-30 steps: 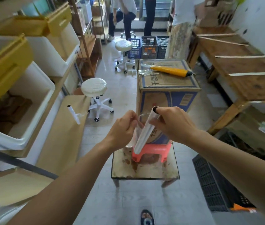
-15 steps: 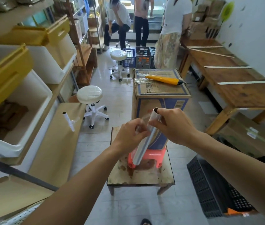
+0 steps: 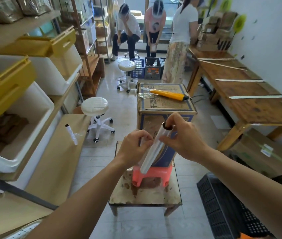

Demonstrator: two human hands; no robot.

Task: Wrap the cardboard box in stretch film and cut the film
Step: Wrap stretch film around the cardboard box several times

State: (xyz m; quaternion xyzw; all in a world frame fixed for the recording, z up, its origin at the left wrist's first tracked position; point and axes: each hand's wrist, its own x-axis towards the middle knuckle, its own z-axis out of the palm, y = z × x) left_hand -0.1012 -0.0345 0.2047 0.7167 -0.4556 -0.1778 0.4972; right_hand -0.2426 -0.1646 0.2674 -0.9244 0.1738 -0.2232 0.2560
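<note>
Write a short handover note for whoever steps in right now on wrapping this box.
The right grip holds the film roll near its top end; left grip pinches the film at the roll's side.
The box stands on the pink stool; the yellow knife lies on the box top.
Done: roll in hand. Left: free the film end, wrap the box, cut.

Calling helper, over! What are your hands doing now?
Right hand grips film roll near top. Left hand pinches its side. Cardboard box behind, yellow cutter on top. Nothing between roll and box.
</note>
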